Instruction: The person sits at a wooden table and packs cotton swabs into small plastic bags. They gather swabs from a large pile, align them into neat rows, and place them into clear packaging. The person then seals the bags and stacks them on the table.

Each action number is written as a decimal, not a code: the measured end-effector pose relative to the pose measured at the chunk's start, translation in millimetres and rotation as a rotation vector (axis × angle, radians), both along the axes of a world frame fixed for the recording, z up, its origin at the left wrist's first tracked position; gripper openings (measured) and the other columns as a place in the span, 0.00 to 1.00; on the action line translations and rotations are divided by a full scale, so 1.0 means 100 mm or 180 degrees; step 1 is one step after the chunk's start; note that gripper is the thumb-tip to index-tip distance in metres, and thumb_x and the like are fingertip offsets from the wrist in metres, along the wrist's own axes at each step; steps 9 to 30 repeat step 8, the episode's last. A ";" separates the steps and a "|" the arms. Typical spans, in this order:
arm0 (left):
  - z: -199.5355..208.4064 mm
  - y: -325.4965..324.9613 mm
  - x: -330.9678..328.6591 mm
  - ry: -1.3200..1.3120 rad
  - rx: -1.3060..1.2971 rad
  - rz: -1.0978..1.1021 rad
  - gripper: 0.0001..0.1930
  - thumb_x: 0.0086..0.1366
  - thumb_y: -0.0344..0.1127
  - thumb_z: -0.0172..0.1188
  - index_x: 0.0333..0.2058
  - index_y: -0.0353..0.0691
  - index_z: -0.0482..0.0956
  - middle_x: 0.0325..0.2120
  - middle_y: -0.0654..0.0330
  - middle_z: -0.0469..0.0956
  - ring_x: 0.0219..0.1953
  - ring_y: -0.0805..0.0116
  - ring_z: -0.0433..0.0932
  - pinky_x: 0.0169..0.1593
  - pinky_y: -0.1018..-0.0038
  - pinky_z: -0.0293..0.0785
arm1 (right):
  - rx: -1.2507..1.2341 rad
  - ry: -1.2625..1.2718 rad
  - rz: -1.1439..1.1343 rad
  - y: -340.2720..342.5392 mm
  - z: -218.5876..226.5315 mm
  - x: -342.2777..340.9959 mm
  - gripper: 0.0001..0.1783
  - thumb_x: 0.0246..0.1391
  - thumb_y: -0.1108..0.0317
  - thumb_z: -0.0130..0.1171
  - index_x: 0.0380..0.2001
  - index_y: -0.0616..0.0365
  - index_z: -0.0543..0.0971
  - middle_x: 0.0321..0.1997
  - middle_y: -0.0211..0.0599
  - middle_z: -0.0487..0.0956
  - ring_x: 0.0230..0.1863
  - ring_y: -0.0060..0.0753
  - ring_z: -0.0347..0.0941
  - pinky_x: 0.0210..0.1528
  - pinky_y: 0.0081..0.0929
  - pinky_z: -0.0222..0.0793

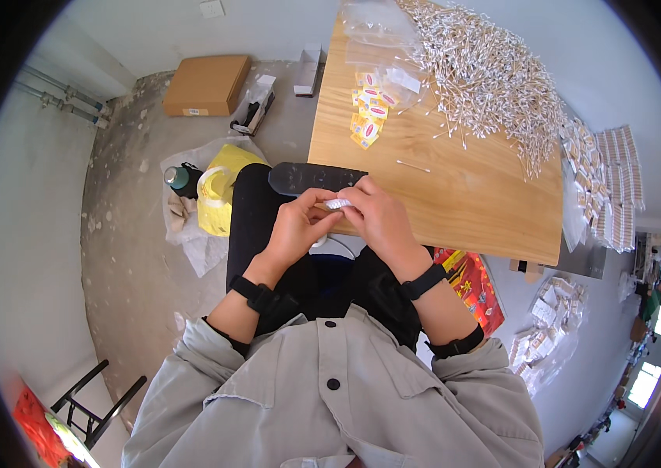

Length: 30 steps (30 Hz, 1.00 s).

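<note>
Between my two hands, over the near left edge of the table, is a small bundle of cotton swabs (337, 203) with its white tips showing. My left hand (296, 225) pinches it from the left, and my right hand (382, 220) closes on it from the right. Much of the bundle is hidden by my fingers. Just beyond the hands lies a dark flat board (308, 179), partly over the table edge. A single cotton swab (413, 166) rests on the wood. Farther back, a large heap of loose cotton swabs (486, 74) covers the table's far right.
Yellow and white labels (372, 109) and clear plastic bags (377, 27) lie on the wooden table (471, 210). Packed swab bundles (619, 187) stand to the right. On the floor are a yellow bag (221, 195), a bottle (180, 179), a cardboard box (207, 84) and a red package (471, 288).
</note>
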<state>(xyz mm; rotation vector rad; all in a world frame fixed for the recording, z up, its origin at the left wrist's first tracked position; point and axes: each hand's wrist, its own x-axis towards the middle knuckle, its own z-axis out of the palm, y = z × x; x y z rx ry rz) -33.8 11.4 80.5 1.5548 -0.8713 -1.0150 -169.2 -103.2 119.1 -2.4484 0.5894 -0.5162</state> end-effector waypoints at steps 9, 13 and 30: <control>-0.25 -0.04 0.07 0.1104 -0.0105 0.0105 0.12 0.67 0.31 0.60 0.47 0.33 0.76 0.42 0.57 0.81 0.43 0.74 0.79 0.47 0.77 0.78 | -0.0014 -0.0071 0.0086 -0.01 -0.08 0.02 0.07 0.50 0.68 0.63 0.30 0.53 0.75 0.33 0.36 0.71 0.34 0.44 0.74 0.31 0.39 0.71; -0.25 -0.04 0.07 0.1104 -0.0105 0.0105 0.12 0.67 0.31 0.60 0.47 0.33 0.76 0.42 0.57 0.81 0.43 0.74 0.79 0.47 0.77 0.78 | -0.0014 -0.0071 0.0086 -0.01 -0.08 0.02 0.07 0.50 0.68 0.63 0.30 0.53 0.75 0.33 0.36 0.71 0.34 0.44 0.74 0.31 0.39 0.71; -0.25 -0.04 0.07 0.1104 -0.0105 0.0105 0.12 0.67 0.31 0.60 0.47 0.33 0.76 0.42 0.57 0.81 0.43 0.74 0.79 0.47 0.77 0.78 | -0.0014 -0.0071 0.0086 -0.01 -0.08 0.02 0.07 0.50 0.68 0.63 0.30 0.53 0.75 0.33 0.36 0.71 0.34 0.44 0.74 0.31 0.39 0.71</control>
